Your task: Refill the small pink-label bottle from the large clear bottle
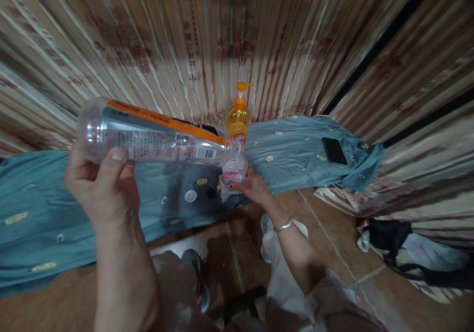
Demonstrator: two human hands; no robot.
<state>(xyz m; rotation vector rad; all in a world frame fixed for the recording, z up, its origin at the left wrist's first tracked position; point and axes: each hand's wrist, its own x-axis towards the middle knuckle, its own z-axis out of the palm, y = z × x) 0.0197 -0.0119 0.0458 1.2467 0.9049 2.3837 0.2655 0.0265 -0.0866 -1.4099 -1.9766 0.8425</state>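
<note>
1. Striped beige curtains [192,30] are hanging across the whole background, blurred by motion, with a teal cloth [44,208] spreading over a low surface in front of them. Brown floor tiles [333,243] are showing below.
2. Left hand [99,184] is gripping the base end of a large clear bottle [148,137], fingers [117,156] wrapping around it from below.
3. That bottle, carrying an orange and black label, is lying almost level, well above the cloth, its neck pointing right and meeting the mouth of a small bottle [234,168].
4. Right hand [255,188] is steadying the small bottle from its right side, fingers curling against its lower part; a silver bracelet [283,226] is sitting on the wrist.
5. Small bottle is standing upright on the cloth near its front edge, clear with a pink label, on what looks like a crumpled bit of fabric or tissue.
6. Just behind it, an orange pump bottle [238,117] is standing upright against the curtains.
7. Two caps are resting on the cloth just left of the small bottle: a white cap [190,195] and a black cap [211,192].
8. A dark phone [334,151] is lying flat on the cloth, well to the right.
9. A black bag [400,253] is slumping on the floor at lower right.
10. Person's shoes [196,268] are showing at the bottom, by the cloth's edge.
</note>
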